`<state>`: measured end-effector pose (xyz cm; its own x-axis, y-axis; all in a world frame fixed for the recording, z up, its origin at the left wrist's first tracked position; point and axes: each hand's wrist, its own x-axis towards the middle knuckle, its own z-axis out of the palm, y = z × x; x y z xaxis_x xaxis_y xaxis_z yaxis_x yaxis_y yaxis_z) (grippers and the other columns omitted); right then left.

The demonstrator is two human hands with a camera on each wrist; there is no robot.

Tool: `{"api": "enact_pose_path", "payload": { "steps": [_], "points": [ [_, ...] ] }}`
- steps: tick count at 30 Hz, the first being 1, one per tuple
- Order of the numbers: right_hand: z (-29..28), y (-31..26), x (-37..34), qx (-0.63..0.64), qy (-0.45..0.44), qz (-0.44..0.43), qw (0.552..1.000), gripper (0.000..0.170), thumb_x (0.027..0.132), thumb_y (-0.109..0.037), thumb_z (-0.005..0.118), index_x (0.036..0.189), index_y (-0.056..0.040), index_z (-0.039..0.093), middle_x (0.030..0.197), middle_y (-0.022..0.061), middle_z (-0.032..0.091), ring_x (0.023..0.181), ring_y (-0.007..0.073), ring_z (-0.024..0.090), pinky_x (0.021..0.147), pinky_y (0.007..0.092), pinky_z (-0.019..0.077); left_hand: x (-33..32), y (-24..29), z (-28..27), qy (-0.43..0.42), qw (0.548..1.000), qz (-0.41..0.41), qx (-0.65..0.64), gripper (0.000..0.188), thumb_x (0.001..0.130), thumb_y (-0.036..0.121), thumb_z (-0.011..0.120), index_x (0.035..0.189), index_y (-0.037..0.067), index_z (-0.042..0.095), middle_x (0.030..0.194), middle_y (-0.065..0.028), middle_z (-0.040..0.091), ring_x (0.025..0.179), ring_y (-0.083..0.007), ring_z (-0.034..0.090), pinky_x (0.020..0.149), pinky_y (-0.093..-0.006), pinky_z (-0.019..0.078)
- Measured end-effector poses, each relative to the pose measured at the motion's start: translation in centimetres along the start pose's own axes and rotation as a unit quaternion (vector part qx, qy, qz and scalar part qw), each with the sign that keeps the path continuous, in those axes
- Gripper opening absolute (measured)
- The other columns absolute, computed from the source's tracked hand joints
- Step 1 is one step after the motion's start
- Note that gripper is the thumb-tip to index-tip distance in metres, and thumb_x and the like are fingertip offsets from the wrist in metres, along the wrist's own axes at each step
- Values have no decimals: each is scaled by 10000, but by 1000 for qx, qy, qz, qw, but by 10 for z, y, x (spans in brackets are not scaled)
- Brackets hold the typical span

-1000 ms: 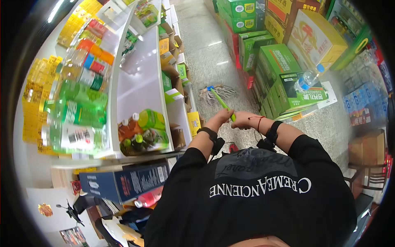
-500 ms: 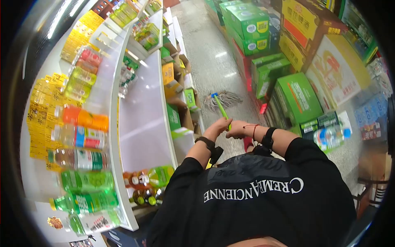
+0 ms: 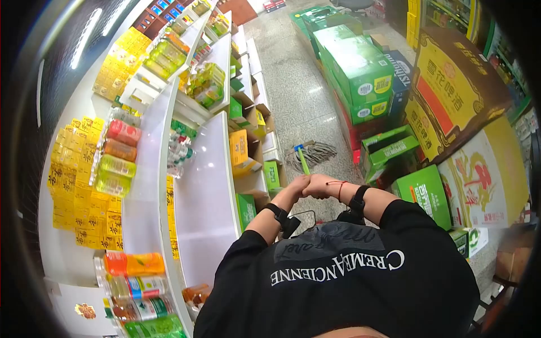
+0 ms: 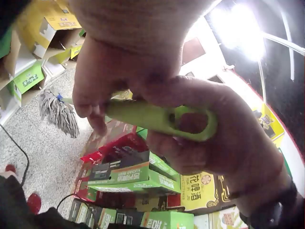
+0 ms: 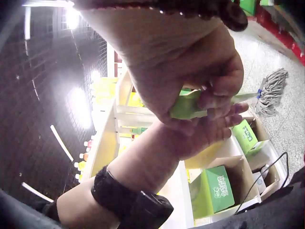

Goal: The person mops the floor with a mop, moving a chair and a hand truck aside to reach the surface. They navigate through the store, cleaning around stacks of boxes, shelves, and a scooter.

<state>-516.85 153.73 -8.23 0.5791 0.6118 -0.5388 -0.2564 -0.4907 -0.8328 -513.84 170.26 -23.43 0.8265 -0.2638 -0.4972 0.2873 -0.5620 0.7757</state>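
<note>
In the head view, a green mop handle (image 3: 305,161) slants from both hands to a grey string mop head (image 3: 318,156) on the speckled floor. My right hand (image 3: 320,186) and left hand (image 3: 295,187) meet near its upper end. The left wrist view shows the handle's looped end (image 4: 207,126) beside my right hand (image 4: 228,112), while my left hand (image 4: 128,62) holds the handle farther along. In the right wrist view, my right hand (image 5: 190,67) grips the green handle (image 5: 186,107); my left hand (image 5: 202,138) lies beneath it, fingers partly curled.
White shelves (image 3: 205,197) with bottles and open cartons line the aisle's left side. Stacked green boxes (image 3: 360,73) and large beer cartons (image 3: 451,84) border the right. Speckled floor (image 3: 287,79) runs between them.
The head view has shifted, showing more of the aisle ahead. Shelves and boxes now appear lower in it. Both hands remain together on the handle, slightly lower in view, and the mop head also appears lower.
</note>
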Motion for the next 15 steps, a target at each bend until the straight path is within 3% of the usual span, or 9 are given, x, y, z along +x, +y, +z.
{"api": "enact_pose_path", "payload": {
  "steps": [4,5,6,10,12,13,15],
  "points": [
    [-41,-11,30,-16,37,-3,999,252,610,-279,641,570,-54,536,453,48,481,374,167,469,344,292,359,1,65,-37,-43,996,13,83,322,851,278,394,973,27,553,831,-141,605,706,-239,585,590,-349,475],
    [-51,-16,34,-39,50,-7,998,257,611,-285,638,580,-49,542,462,58,494,382,176,483,353,299,372,17,65,-46,-69,967,89,226,309,844,278,403,971,37,550,865,-150,599,742,-258,583,613,-352,474],
    [-57,-22,38,-64,69,-11,996,264,611,-291,634,591,-43,547,471,68,506,390,185,497,361,306,386,29,67,-57,-92,912,169,363,298,837,278,413,969,47,547,898,-159,594,778,-276,581,635,-354,472],
    [-95,-38,96,-158,86,14,984,267,650,-301,593,647,-34,584,526,103,556,443,213,550,416,324,427,105,48,-93,-68,907,196,366,275,807,251,448,973,53,542,930,-180,571,841,-319,563,672,-371,465],
    [-117,-51,126,-205,113,-4,972,291,694,-305,538,726,-26,615,598,128,593,520,230,590,484,332,455,137,61,-119,-122,950,57,281,294,781,227,472,1011,49,517,937,-197,556,879,-348,538,700,-391,454],
    [-126,-60,141,-226,112,15,968,309,726,-298,495,772,-20,622,650,144,608,578,240,607,523,341,462,146,75,-134,-117,891,118,423,298,821,251,445,1025,42,507,865,-190,551,783,-323,555,636,-381,461],
    [-148,-77,176,-239,122,-35,963,324,736,-311,487,773,-11,604,643,134,601,554,230,598,499,339,456,204,36,-160,-72,925,154,340,358,858,325,415,1020,17,496,824,-174,547,693,-269,550,546,-355,449]
  ]
}}
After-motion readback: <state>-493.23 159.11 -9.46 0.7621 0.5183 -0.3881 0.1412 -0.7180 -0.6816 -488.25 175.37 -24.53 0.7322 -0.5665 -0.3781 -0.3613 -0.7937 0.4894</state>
